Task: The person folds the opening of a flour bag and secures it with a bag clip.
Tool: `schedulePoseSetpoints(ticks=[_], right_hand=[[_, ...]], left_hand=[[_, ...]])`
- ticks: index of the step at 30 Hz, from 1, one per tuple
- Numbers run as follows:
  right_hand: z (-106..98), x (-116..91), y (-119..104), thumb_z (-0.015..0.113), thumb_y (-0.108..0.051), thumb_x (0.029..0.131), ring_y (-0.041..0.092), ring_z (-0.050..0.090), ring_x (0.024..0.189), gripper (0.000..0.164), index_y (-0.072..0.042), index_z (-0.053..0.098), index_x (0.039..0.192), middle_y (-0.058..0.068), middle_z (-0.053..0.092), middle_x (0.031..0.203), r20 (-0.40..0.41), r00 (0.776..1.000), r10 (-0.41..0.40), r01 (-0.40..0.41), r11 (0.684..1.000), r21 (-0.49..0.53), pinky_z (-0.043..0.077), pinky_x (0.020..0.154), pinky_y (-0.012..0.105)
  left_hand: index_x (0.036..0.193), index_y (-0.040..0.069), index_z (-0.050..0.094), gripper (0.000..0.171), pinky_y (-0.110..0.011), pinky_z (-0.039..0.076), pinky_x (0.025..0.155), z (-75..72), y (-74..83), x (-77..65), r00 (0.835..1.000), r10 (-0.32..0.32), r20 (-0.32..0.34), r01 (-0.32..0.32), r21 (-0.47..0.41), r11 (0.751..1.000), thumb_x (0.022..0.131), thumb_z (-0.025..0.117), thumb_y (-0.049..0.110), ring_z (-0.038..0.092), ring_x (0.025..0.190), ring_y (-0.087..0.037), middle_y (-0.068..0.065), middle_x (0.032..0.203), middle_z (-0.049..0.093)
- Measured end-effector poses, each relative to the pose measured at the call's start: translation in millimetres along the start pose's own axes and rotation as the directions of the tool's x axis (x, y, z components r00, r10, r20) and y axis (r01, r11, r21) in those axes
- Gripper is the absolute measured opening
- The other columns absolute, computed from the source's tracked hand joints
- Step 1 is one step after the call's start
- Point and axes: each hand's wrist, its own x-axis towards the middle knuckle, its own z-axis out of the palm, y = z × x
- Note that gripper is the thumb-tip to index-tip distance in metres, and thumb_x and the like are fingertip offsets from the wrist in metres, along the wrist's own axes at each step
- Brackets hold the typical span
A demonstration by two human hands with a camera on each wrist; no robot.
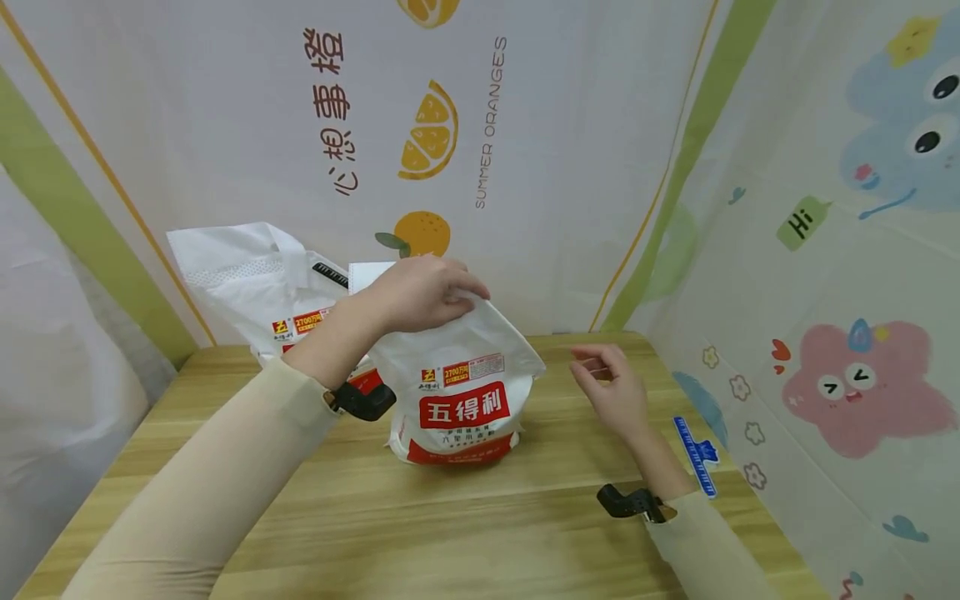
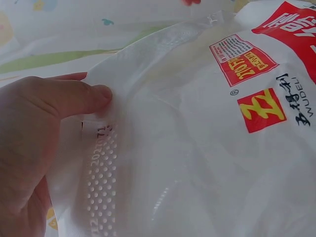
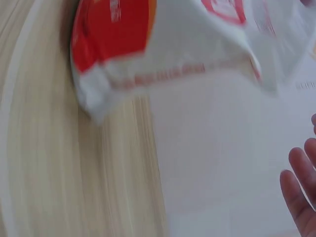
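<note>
A white and red flour bag [image 1: 457, 358] stands on the wooden table, leaning slightly. My left hand [image 1: 423, 292] grips its top edge, the thumb [image 2: 94, 98] pressing on the near face in the left wrist view. Off to the bag's right, my right hand [image 1: 611, 387] hovers apart from it with loosely bent fingers, holding nothing. In the right wrist view that hand's fingers [image 3: 301, 182] show at the right edge, away from the blurred flour bag [image 3: 163, 44]. A second flour bag [image 1: 258, 279] stands behind on the left, partly hidden by my left arm.
On the table's right side lies a blue plastic bag clip [image 1: 697, 457]. A black ridged strip [image 1: 330, 273] shows at the second bag's top. Printed curtains [image 1: 570, 167] hang behind and along both sides of the wooden table [image 1: 450, 533].
</note>
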Motion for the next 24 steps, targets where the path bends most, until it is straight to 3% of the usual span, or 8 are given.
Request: schedulePoseSetpoints(ticks=[5, 7, 8, 11, 14, 17, 20, 24], right_hand=[[-46.2, -10.5, 21.2, 0.070, -0.006, 0.106, -0.012, 0.058, 0.096, 0.023, 0.003, 0.075, 0.127, 0.024, 0.068, 0.121, -0.024, 0.999, 0.048, -0.050, 0.995, -0.083, 0.048, 0.084, 0.006], [-65.7, -14.9, 32.2, 0.069, -0.010, 0.108, -0.016, 0.056, 0.095, 0.025, 0.002, 0.074, 0.129, 0.025, 0.070, 0.124, -0.038, 0.995, 0.097, -0.102, 0.981, -0.165, 0.047, 0.083, 0.004], [-75.1, -17.4, 38.3, 0.068, -0.014, 0.109, -0.011, 0.060, 0.097, 0.027, 0.002, 0.074, 0.130, 0.025, 0.071, 0.126, -0.042, 0.992, 0.121, -0.127, 0.968, -0.214, 0.046, 0.081, 0.003], [-100.5, -24.4, 56.0, 0.065, -0.019, 0.110, 0.014, 0.072, 0.104, 0.031, 0.002, 0.072, 0.131, 0.027, 0.072, 0.129, -0.046, 0.980, 0.196, -0.200, 0.916, -0.348, 0.050, 0.078, 0.011], [-119.1, -32.2, 71.5, 0.061, -0.021, 0.111, 0.048, 0.070, 0.113, 0.036, 0.005, 0.069, 0.133, 0.032, 0.070, 0.131, -0.018, 0.960, 0.279, -0.258, 0.860, -0.440, 0.058, 0.078, 0.030], [-132.2, -39.6, 83.3, 0.061, -0.019, 0.110, 0.053, 0.068, 0.113, 0.038, 0.010, 0.065, 0.134, 0.037, 0.067, 0.132, 0.016, 0.937, 0.348, -0.294, 0.815, -0.499, 0.062, 0.082, 0.051], [-143.5, -44.3, 92.5, 0.062, -0.016, 0.108, 0.057, 0.066, 0.113, 0.040, 0.016, 0.063, 0.132, 0.041, 0.065, 0.129, 0.057, 0.913, 0.405, -0.301, 0.761, -0.575, 0.059, 0.091, 0.064], [-152.9, -47.8, 101.6, 0.062, -0.021, 0.105, 0.063, 0.062, 0.117, 0.050, 0.021, 0.059, 0.133, 0.046, 0.063, 0.129, 0.110, 0.842, 0.529, -0.323, 0.656, -0.682, 0.054, 0.098, 0.070]], left_hand=[[0.128, 0.017, 0.082, 0.026, -0.045, 0.063, 0.094, -0.2, -0.3, -0.5, 1.000, -0.014, 0.000, 0.014, -0.004, 1.000, 0.103, 0.074, 0.015, 0.076, 0.112, -0.026, -0.005, 0.128, 0.081], [0.128, 0.017, 0.082, 0.026, -0.045, 0.063, 0.094, 0.0, -0.8, -0.8, 1.000, -0.019, -0.001, 0.019, -0.007, 1.000, 0.104, 0.074, 0.014, 0.076, 0.111, -0.027, -0.005, 0.128, 0.081], [0.128, 0.017, 0.082, 0.026, -0.045, 0.063, 0.094, 0.4, -1.2, -0.8, 1.000, -0.020, -0.002, 0.020, -0.008, 1.000, 0.104, 0.074, 0.014, 0.076, 0.111, -0.027, -0.005, 0.128, 0.081], [0.129, 0.018, 0.082, 0.026, -0.045, 0.062, 0.094, 0.1, -1.5, -0.7, 1.000, -0.022, -0.001, 0.022, -0.011, 1.000, 0.104, 0.074, 0.014, 0.076, 0.112, -0.026, -0.005, 0.128, 0.080], [0.129, 0.018, 0.082, 0.027, -0.045, 0.062, 0.095, -1.1, -0.6, -1.1, 1.000, -0.027, 0.005, 0.027, -0.016, 1.000, 0.104, 0.073, 0.015, 0.075, 0.114, -0.026, -0.004, 0.130, 0.080], [0.130, 0.018, 0.081, 0.027, -0.045, 0.062, 0.097, -1.7, -0.2, -1.5, 0.999, -0.031, 0.009, 0.031, -0.019, 0.999, 0.104, 0.073, 0.015, 0.075, 0.115, -0.026, -0.004, 0.131, 0.080], [0.130, 0.018, 0.081, 0.027, -0.045, 0.062, 0.098, -1.8, -0.3, -1.6, 0.999, -0.031, 0.008, 0.032, -0.021, 0.999, 0.104, 0.073, 0.015, 0.075, 0.117, -0.026, -0.004, 0.132, 0.080], [0.131, 0.017, 0.081, 0.028, -0.045, 0.062, 0.098, -1.1, -0.8, -1.8, 0.999, -0.038, 0.012, 0.038, -0.029, 0.999, 0.105, 0.073, 0.015, 0.075, 0.117, -0.026, -0.004, 0.132, 0.079]])
